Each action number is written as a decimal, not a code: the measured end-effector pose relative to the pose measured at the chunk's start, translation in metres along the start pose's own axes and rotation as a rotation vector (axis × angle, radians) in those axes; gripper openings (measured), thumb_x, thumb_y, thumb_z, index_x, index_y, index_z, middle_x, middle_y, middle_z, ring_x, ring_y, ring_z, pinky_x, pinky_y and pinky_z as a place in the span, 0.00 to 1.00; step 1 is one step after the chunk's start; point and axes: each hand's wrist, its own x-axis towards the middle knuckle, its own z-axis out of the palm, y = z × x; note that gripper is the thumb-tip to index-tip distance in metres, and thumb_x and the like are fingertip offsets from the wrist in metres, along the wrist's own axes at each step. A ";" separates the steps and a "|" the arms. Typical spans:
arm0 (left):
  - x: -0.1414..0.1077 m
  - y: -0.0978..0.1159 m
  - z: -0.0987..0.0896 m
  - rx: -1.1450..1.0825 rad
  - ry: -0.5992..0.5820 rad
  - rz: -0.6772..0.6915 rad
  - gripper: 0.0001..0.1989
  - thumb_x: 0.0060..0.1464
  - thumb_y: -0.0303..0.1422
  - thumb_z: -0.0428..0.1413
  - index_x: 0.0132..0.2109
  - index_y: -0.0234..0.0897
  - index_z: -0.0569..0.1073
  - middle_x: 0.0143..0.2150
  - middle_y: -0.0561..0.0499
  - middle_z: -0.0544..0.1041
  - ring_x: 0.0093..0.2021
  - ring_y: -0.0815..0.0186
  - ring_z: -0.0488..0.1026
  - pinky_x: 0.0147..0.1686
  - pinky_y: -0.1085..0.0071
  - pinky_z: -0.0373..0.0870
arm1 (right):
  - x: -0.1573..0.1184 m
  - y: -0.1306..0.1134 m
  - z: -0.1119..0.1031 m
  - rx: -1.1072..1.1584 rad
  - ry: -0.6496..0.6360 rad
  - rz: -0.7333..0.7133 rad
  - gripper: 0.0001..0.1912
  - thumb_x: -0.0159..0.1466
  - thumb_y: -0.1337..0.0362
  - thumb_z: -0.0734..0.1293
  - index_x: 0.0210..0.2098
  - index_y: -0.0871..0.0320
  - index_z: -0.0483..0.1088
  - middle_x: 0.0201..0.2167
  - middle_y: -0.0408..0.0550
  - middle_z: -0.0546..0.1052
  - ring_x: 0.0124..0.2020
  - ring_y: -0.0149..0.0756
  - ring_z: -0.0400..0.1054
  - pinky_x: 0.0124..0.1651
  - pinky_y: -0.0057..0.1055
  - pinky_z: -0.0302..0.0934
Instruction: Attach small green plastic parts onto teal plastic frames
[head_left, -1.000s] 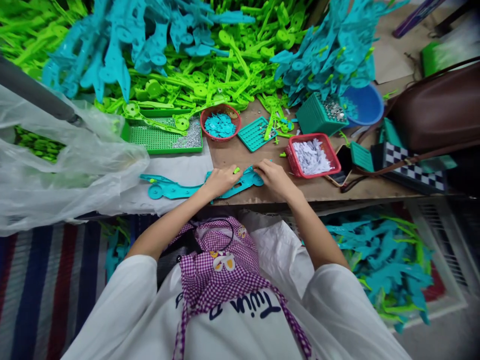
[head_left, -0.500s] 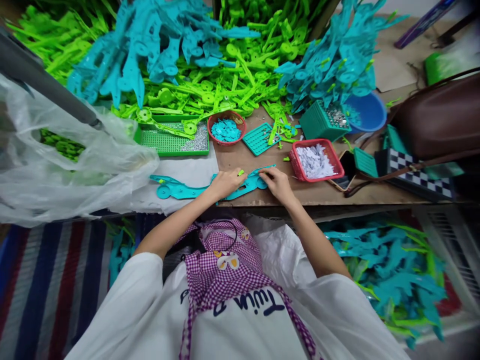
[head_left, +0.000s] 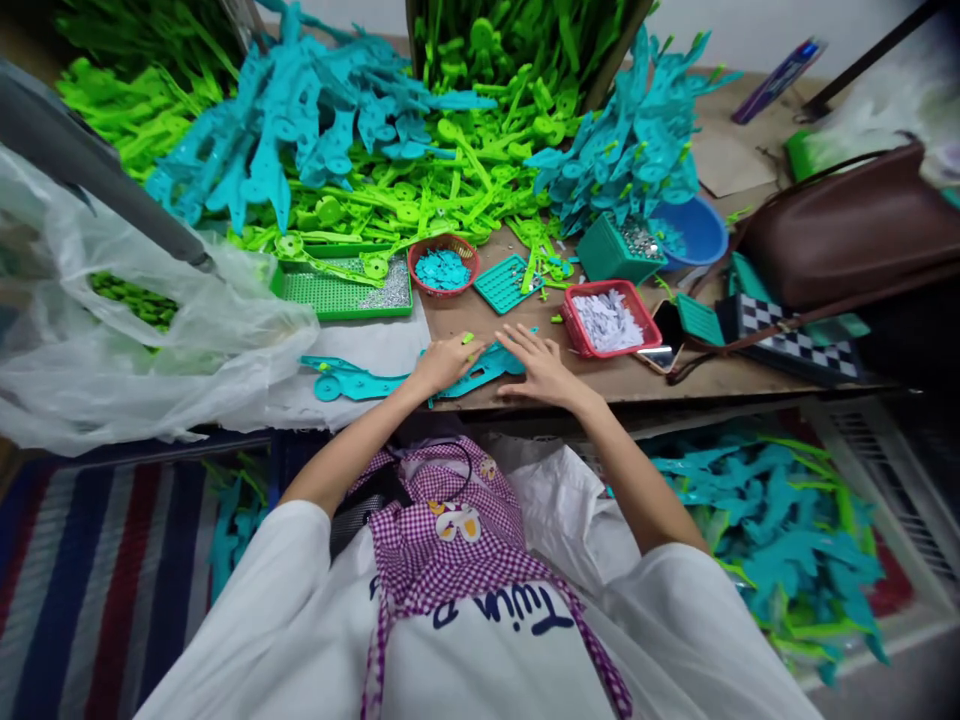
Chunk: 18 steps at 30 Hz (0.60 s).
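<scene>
A long teal plastic part lies along the front of the table, with a round disc at its left end. My left hand is closed on a small bright green piece, above the middle of the teal part. Over the right end of that part, my right hand is spread with its fingers apart, palm down. Its palm and fingers hide some of the teal surface. Whether the right hand touches the part cannot be made out.
Behind are a green tray, a round red basket of teal pieces, a teal tray and a red basket of white pieces. Green and teal parts are heaped at the back. A plastic bag lies left.
My right hand has opened from a pinch at the teal part's right end and spread flat over it. My left hand stays on the part. The camera view has shifted slightly.
</scene>
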 end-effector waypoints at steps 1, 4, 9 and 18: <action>0.000 0.000 -0.003 -0.095 0.073 0.006 0.16 0.66 0.35 0.48 0.51 0.36 0.78 0.45 0.40 0.79 0.43 0.60 0.76 0.43 0.66 0.69 | 0.003 -0.002 0.002 -0.037 -0.033 -0.030 0.43 0.63 0.44 0.65 0.71 0.50 0.49 0.69 0.57 0.57 0.70 0.54 0.47 0.65 0.55 0.44; -0.010 0.002 -0.025 -0.384 0.368 -0.045 0.17 0.66 0.37 0.47 0.48 0.34 0.79 0.42 0.44 0.80 0.40 0.65 0.74 0.44 0.69 0.68 | 0.013 -0.005 0.005 -0.076 -0.036 -0.111 0.34 0.64 0.50 0.65 0.66 0.55 0.59 0.63 0.59 0.66 0.65 0.52 0.57 0.64 0.52 0.46; -0.078 0.012 -0.073 -0.631 0.680 -0.232 0.18 0.65 0.41 0.49 0.47 0.34 0.79 0.28 0.52 0.70 0.25 0.71 0.63 0.27 0.73 0.62 | 0.000 0.000 -0.002 -0.160 0.145 -0.273 0.27 0.63 0.50 0.67 0.57 0.58 0.69 0.50 0.60 0.74 0.53 0.49 0.65 0.55 0.46 0.57; -0.171 0.004 -0.058 -0.815 0.866 -0.622 0.17 0.58 0.44 0.56 0.48 0.37 0.77 0.26 0.56 0.65 0.21 0.75 0.59 0.21 0.77 0.57 | -0.079 0.048 -0.013 -0.337 0.443 -0.406 0.20 0.62 0.55 0.69 0.52 0.54 0.74 0.40 0.54 0.77 0.47 0.43 0.71 0.50 0.41 0.65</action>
